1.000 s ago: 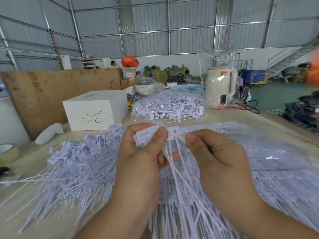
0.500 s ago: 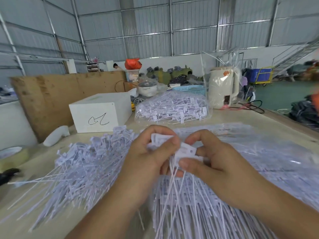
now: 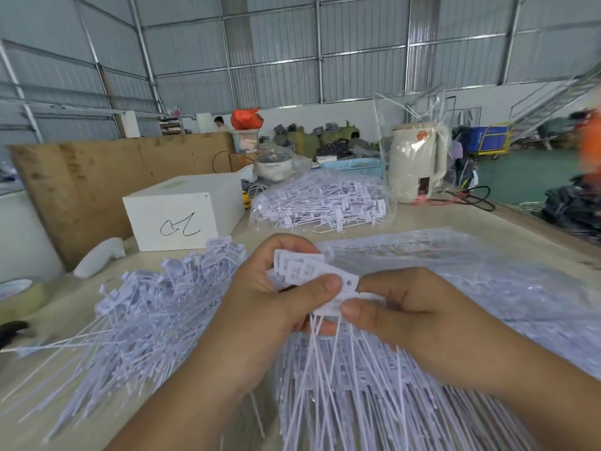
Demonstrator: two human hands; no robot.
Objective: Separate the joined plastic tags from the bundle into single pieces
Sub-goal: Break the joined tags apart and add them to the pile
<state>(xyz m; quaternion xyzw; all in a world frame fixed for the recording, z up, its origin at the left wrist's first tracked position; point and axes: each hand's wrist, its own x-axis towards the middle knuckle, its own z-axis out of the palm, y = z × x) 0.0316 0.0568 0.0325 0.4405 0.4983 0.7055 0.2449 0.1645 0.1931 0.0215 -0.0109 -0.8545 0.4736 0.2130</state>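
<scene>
At frame centre my left hand (image 3: 276,297) clamps the joined tags (image 3: 309,268) by their heads, anchoring them, while my right hand (image 3: 400,307) pinches the end tag (image 3: 335,307) to snap it free; tails dangle below.

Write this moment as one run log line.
left hand: grips tag bundle | right hand: pinches end tag | separated pile: at left
</scene>
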